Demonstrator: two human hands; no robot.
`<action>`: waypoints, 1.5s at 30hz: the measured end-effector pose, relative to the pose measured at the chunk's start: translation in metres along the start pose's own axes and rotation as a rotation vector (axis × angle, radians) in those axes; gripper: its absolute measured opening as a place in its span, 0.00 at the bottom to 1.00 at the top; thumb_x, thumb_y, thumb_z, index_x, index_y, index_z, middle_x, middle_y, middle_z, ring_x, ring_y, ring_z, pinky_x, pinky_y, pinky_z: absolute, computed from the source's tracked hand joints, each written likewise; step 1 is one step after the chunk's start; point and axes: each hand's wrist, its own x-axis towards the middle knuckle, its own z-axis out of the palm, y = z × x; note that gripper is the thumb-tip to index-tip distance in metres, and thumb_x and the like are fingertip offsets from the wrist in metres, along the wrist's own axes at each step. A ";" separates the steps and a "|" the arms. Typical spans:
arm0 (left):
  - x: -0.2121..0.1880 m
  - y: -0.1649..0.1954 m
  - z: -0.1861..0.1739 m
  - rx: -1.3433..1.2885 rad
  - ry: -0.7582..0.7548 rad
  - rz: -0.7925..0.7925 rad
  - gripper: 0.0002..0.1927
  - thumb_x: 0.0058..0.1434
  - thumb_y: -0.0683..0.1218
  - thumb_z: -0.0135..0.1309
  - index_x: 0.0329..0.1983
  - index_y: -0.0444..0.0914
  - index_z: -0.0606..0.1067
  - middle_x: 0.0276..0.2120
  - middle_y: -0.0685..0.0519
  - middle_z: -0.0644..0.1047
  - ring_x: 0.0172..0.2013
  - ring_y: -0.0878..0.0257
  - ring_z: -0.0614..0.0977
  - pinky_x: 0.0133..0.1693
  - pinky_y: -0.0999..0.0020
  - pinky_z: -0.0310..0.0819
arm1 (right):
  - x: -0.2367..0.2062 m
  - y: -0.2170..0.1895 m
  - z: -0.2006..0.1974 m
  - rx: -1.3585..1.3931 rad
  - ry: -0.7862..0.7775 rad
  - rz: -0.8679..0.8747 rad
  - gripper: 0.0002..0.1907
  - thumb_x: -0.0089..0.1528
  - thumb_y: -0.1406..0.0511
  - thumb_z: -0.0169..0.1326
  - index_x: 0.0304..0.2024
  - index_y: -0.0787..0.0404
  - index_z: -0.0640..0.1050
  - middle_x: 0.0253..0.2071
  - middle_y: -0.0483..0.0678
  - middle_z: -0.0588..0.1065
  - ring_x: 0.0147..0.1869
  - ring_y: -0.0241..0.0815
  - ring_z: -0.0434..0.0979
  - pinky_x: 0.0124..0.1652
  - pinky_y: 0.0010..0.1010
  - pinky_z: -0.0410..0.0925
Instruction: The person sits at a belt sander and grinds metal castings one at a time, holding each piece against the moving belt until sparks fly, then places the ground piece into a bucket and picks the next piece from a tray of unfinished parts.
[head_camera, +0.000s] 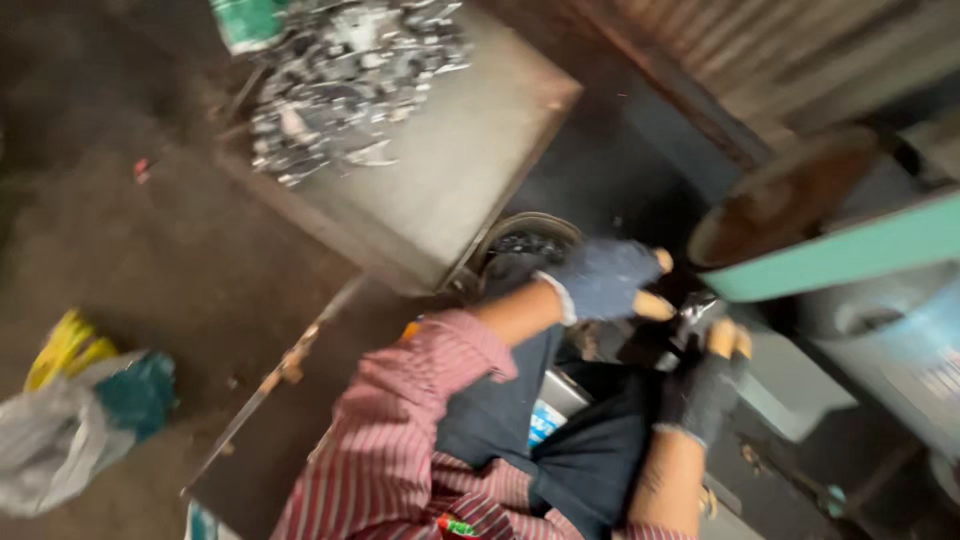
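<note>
Metal piece: small dark shiny metal piece (697, 318) sits between my gloved hands, low beside the green machine edge (850, 255).
Left hand (605, 280): closed on it from above-left.
Right hand (705, 385): grips from below, nearer.

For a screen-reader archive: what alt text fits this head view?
Two gloved hands, left hand and right hand, meet over a small dark shiny piece beside a green-edged machine. Behind them, a metal table bears a heap of metal scraps.
</note>
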 end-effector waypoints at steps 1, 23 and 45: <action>-0.025 -0.029 -0.026 0.026 0.210 0.175 0.17 0.58 0.56 0.60 0.40 0.39 0.79 0.42 0.42 0.81 0.43 0.46 0.82 0.44 0.54 0.74 | -0.003 -0.007 0.005 0.039 -0.022 -0.053 0.15 0.75 0.59 0.57 0.59 0.58 0.72 0.50 0.45 0.71 0.54 0.43 0.72 0.55 0.38 0.72; -0.069 0.072 -0.011 -0.247 0.053 -0.202 0.19 0.65 0.51 0.58 0.55 0.38 0.78 0.45 0.41 0.82 0.46 0.47 0.82 0.46 0.56 0.73 | -0.073 -0.024 0.035 -0.238 -0.493 0.148 0.23 0.68 0.63 0.54 0.63 0.69 0.73 0.57 0.50 0.77 0.60 0.36 0.74 0.58 0.27 0.67; 0.029 0.009 0.086 -0.931 0.082 -0.197 0.17 0.71 0.49 0.54 0.52 0.30 0.79 0.40 0.44 0.82 0.42 0.63 0.77 0.46 0.66 0.72 | 0.030 0.003 0.029 0.002 -0.196 0.040 0.13 0.68 0.60 0.55 0.47 0.65 0.79 0.39 0.45 0.78 0.42 0.33 0.74 0.41 0.25 0.68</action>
